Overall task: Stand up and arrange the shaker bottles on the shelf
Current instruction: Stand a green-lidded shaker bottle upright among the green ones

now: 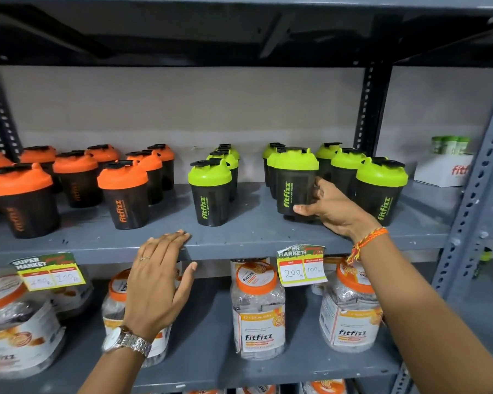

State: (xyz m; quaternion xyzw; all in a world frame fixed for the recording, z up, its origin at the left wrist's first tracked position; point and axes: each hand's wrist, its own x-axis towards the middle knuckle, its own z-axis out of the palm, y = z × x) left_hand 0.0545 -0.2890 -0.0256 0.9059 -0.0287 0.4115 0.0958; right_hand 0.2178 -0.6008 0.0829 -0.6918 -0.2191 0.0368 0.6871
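Note:
Black shaker bottles stand upright on the grey shelf [254, 237]. Several with orange lids [123, 194] fill the left side in rows. Several with green lids stand in the middle [210, 191] and on the right [380, 189]. My right hand [330, 207] grips one green-lidded shaker [295, 180] by its lower right side; the bottle stands upright at the front of its row. My left hand [160, 277] rests flat on the shelf's front edge, fingers apart, holding nothing.
A white box [441, 169] with small green-capped bottles sits at the shelf's far right. Clear jars with orange lids [256, 308] stand on the shelf below. Price tags [302, 265] hang from the shelf edge. Perforated grey uprights [475, 194] frame the right side.

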